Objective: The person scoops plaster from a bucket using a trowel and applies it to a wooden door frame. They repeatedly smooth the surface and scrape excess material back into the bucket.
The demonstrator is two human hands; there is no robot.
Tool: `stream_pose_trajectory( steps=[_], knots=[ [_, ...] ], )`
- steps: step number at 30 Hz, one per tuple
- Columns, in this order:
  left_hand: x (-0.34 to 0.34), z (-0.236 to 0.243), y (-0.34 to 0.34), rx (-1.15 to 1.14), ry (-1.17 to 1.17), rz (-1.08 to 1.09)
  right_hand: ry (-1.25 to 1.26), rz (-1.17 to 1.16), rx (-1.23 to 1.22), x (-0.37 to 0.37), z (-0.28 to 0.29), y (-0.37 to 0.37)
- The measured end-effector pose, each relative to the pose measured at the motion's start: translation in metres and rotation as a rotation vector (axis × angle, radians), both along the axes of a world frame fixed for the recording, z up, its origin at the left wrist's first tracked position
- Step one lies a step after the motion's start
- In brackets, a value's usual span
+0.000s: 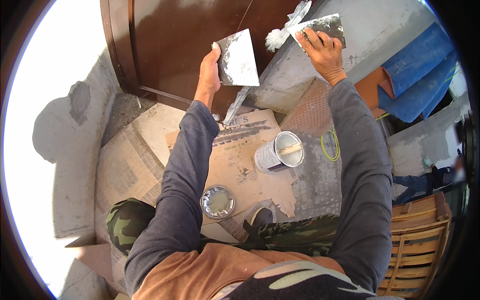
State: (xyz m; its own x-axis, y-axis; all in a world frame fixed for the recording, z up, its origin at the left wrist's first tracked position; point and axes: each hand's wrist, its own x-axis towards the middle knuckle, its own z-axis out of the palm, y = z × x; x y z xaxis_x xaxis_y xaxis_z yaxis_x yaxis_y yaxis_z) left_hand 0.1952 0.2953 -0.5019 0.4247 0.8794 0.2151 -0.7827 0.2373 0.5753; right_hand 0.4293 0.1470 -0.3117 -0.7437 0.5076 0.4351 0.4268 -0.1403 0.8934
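Note:
My left hand (209, 72) grips a flat square putty plate (241, 59) by its left edge, the thumb on top. White paste covers much of its face. Farther right, my right hand (325, 56) is closed on a second flat putty scraper (330, 24), its fingers spread over the plate; white paste marks its far edge. This scraper is over the grey wall (285, 82) beside a brown door (175, 55); whether it touches the wall I cannot tell. Below my hands, an open paint can (267, 156) holds white paste and a wooden stick (290, 149).
Cardboard (235, 177) covers the tiled floor, with a round metal lid (218, 202) near my foot. White plastic strips (299, 14) hang along the door's edge. To the right are a yellow-green hose (330, 147), blue sheeting (417, 65), a wooden crate (415, 245) and another person (425, 182).

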Motion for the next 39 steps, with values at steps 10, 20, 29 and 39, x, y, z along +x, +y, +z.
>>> stream_pose_trajectory(
  steps=[10,20,29,39],
  knots=[
    [-0.007,0.007,-0.006,-0.026,0.0,0.008,0.094,-0.148,0.13,-0.022,0.007,-0.002],
    [-0.008,-0.003,0.008,-0.085,-0.125,-0.027,0.657,-0.099,-0.253,-0.026,-0.012,-0.029],
    [-0.05,-0.021,0.005,-0.113,-0.098,-0.061,0.917,0.08,-0.223,-0.034,-0.056,-0.053],
    [-0.011,0.02,-0.066,-0.123,-0.185,0.072,0.363,0.196,0.108,-0.013,0.011,0.002]
  ],
)
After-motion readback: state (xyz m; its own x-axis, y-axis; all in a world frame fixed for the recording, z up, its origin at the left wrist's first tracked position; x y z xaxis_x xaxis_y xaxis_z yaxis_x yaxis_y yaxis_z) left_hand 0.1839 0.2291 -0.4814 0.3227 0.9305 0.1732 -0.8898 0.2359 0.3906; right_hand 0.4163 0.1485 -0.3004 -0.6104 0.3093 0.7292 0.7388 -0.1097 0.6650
